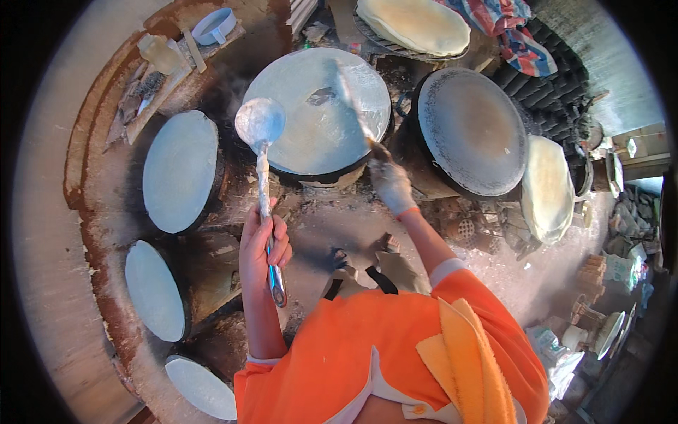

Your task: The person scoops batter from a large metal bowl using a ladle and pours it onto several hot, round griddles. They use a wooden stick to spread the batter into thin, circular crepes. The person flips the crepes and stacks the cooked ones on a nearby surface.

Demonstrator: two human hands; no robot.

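The worn brown counter (116, 191) carries round griddles (311, 131), a wooden board (152, 109), a pale bottle (161, 54) and a white dish (214, 27).

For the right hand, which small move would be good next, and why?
Probably sweep the long blade gently across the dark patch on the middle griddle: the pale layer around it looks spread, but that spot seems uncovered, and the gloved right hand already holds the blade over this griddle.
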